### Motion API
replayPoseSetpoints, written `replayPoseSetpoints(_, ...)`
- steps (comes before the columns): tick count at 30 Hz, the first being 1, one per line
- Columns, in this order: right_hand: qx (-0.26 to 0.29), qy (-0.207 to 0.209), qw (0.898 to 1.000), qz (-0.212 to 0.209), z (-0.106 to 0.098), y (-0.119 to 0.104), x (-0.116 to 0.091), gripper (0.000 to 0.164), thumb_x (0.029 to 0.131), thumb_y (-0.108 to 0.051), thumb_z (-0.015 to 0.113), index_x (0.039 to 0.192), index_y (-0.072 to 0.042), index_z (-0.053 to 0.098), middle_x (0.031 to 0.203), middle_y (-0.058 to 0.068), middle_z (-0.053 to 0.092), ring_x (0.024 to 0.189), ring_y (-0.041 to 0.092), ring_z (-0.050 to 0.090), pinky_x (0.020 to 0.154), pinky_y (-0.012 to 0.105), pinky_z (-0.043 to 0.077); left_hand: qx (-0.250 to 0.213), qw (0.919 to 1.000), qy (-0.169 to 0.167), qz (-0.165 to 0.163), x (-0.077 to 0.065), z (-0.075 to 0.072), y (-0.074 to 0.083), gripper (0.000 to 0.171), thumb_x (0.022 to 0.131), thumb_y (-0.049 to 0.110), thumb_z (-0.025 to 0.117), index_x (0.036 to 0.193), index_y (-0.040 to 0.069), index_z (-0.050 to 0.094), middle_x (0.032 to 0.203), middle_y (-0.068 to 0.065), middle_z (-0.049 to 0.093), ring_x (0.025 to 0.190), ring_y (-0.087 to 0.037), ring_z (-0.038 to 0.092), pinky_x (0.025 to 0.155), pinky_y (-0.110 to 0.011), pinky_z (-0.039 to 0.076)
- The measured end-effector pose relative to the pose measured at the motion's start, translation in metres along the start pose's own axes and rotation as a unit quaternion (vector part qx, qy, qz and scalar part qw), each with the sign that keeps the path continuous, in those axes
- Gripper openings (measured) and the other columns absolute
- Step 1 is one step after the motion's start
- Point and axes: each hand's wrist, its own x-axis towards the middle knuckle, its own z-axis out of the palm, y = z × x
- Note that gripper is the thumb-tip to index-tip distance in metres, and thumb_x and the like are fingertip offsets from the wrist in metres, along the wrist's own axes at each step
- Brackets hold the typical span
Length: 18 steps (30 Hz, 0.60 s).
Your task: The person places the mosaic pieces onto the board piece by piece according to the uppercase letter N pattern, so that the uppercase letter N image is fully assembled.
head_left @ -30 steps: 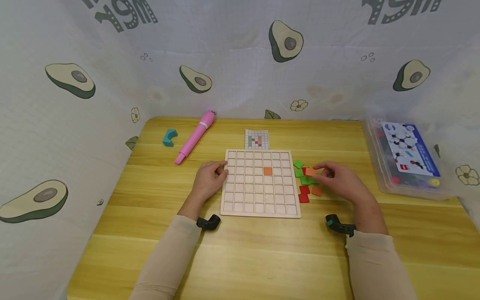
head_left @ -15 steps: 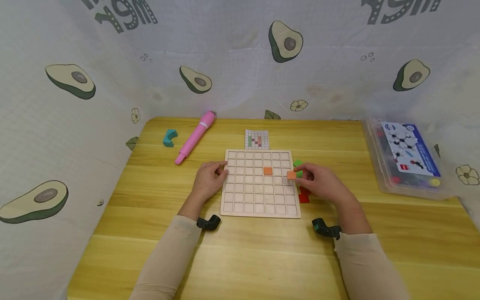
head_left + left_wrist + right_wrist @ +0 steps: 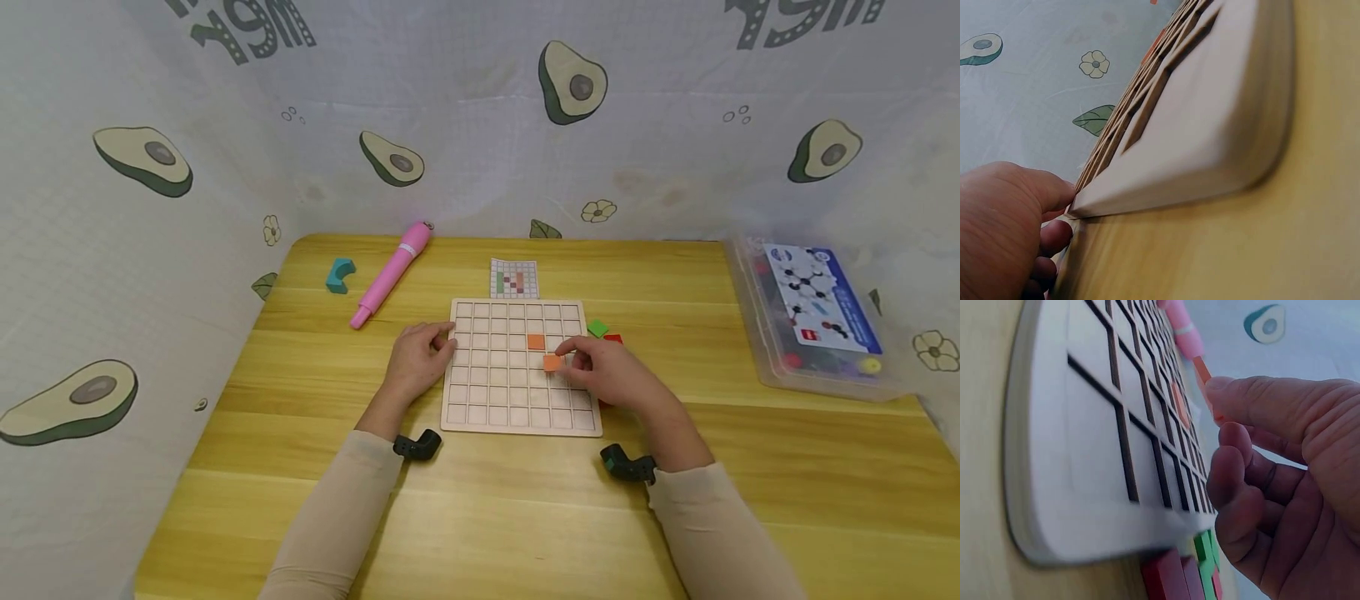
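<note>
A wooden grid board lies flat on the table. My right hand is over the right half of the board, pinching an orange square tile between thumb and fingertips. In the right wrist view that pinched tile is tilted, above the grid. Another orange tile sits in a cell just behind it. My left hand rests beside the board's left edge, thumb and index fingertips touching it. Green tiles and red tiles lie off the right edge, partly hidden by my right hand in the head view.
A small printed pattern card lies behind the board. Farther left are a pink pen-like stick and a teal arch block. A clear plastic box with a molecule label stands at the back right.
My right hand has lifted an orange tile from the pile at the right and carried it left over the board. My left hand has stayed at the board's left edge.
</note>
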Motion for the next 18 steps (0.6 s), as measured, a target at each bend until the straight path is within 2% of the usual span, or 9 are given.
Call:
replayPoseSetpoints(5, 0.014, 0.012, 1.0, -0.011, 0.009, -0.005, 0.006, 0.025, 0.097, -0.022, 0.068, 0.118, -0.01, 0.068, 0.086, 0.004, 0.058, 0.075, 0.018, 0.051, 0.066, 0.029, 0.044, 0.003, 1.0, 0.0, 0.0, 0.0, 0.0, -0.001, 0.033, 0.098, 0.024, 0.065, 0.128, 0.011, 0.072, 0.087, -0.005, 0.067, 0.094, -0.025, 0.057, 0.088, -0.039, 0.046)
replayPoseSetpoints(12, 0.029, 0.011, 1.0, 0.005, 0.019, -0.001, 0.012, 0.024, 0.097, -0.021, 0.067, 0.119, -0.01, 0.066, 0.087, 0.004, 0.059, 0.072, 0.018, 0.051, 0.063, 0.03, 0.042, 0.008, 1.0, -0.002, 0.005, 0.001, 0.001, -0.002, 0.033, 0.099, 0.025, 0.065, 0.128, 0.011, 0.072, 0.087, -0.004, 0.067, 0.093, -0.025, 0.058, 0.088, -0.038, 0.046)
replayPoseSetpoints(18, 0.017, 0.026, 0.999, 0.005, 0.022, -0.001, 0.015, 0.023, 0.098, -0.022, 0.066, 0.118, -0.011, 0.066, 0.084, 0.003, 0.06, 0.066, 0.017, 0.05, 0.059, 0.03, 0.041, 0.008, 1.0, 0.001, 0.002, 0.001, 0.0, -0.001, 0.033, 0.098, 0.025, 0.066, 0.128, 0.011, 0.072, 0.086, -0.004, 0.067, 0.094, -0.026, 0.057, 0.087, -0.039, 0.046)
